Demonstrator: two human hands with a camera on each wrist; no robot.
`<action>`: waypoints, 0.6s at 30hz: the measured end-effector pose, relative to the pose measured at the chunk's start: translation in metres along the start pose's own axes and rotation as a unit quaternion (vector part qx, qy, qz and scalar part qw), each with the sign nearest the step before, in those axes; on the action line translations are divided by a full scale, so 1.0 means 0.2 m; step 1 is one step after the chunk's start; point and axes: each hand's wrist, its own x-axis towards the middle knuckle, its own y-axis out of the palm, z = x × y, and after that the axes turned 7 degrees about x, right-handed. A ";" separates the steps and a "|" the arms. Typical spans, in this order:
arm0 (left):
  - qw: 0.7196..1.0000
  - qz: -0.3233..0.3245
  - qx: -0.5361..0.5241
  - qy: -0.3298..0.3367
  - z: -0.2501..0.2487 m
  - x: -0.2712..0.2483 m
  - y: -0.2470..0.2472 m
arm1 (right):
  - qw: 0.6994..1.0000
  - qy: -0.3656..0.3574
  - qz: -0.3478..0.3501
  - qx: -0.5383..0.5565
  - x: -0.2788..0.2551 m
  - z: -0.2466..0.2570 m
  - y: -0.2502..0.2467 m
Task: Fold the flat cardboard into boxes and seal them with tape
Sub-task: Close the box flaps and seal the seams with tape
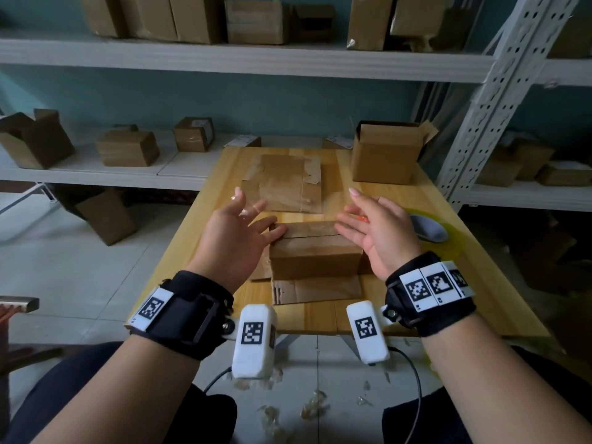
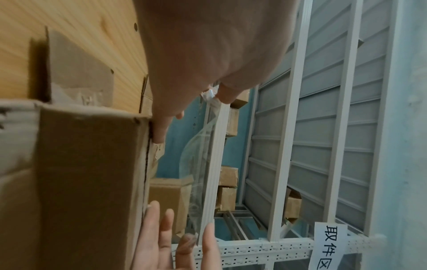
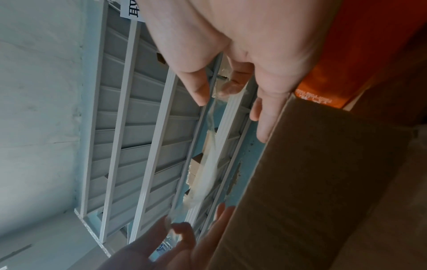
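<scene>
Fingers of both hands pinch a clear tape strip point(image 2: 203, 164) stretched between them above the folded box point(image 1: 315, 251) at frame centre: left hand point(image 1: 234, 238) holds one end at thumb and fingertip, its lower fingers touching the box corner; right hand point(image 1: 379, 232) holds the other end, its remaining fingers spread. Right of it lies the tape roll point(image 1: 431, 230).

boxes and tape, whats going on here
A person is sealing a small cardboard box on a wooden table. Both hands hold a strip of clear tape stretched above the box: the left hand pinches one end, the right hand the other. The tape is not yet pressed down. A tape roll lies to the right, flat cardboard lies behind, and an open box stands at the far right.
</scene>
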 end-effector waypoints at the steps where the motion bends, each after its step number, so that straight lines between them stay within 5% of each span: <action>1: 1.000 0.003 -0.002 -0.001 0.00 -0.01 -0.01 | 1.000 -0.001 -0.001 0.005 0.00 0.00 -0.01; 18: 0.998 0.004 0.053 -0.017 -0.02 -0.08 -0.09 | 1.000 -0.016 -0.013 -0.023 0.06 -0.05 -0.07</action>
